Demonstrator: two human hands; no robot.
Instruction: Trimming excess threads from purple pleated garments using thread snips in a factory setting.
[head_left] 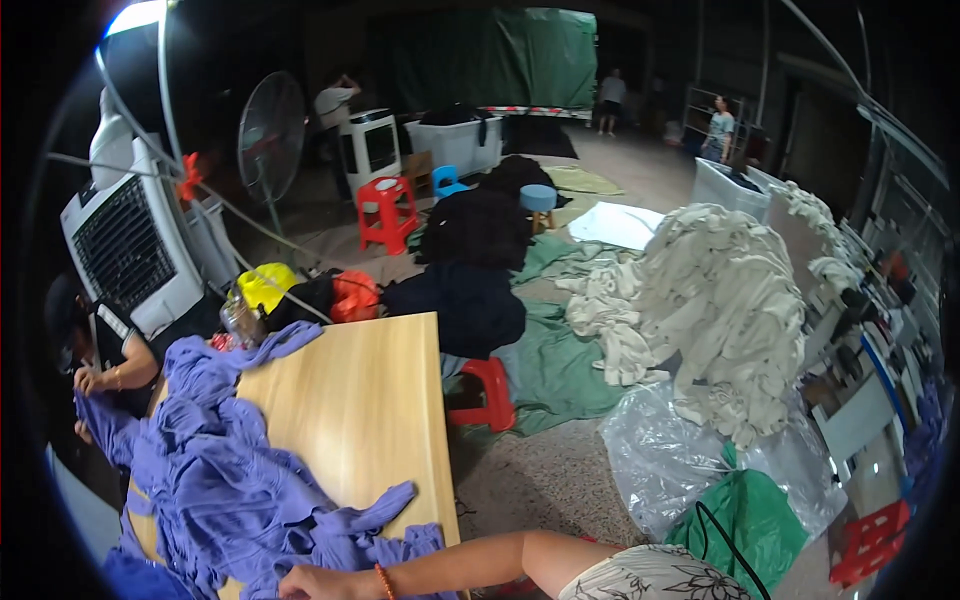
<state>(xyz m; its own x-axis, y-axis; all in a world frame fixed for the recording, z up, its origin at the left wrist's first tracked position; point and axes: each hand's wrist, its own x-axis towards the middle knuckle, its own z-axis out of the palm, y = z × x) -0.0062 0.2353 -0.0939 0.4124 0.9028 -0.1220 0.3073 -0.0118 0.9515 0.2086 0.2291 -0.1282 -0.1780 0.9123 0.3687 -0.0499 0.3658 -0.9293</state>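
Note:
My right hand [312,582] is at the lower edge, over the near end of a heap of purple garments [215,450]. An orange bead bracelet [383,578] circles its wrist. Its fingers are mostly cut off by the picture's edge, so I cannot tell whether they grip the cloth. My left hand is out of view. The garments cover the left side of a light wood table [340,400], sleeves and folds tangled together. At the far left, a co-worker's hand [92,380] holds up a corner of purple cloth.
A red stool [484,395] stands against the table's right side. Beyond lie dark cloth piles [475,230] and a big cream garment heap [735,300]. Clear plastic sheeting [650,460] and a green bag [750,515] lie at right. An air cooler [130,250] stands at left.

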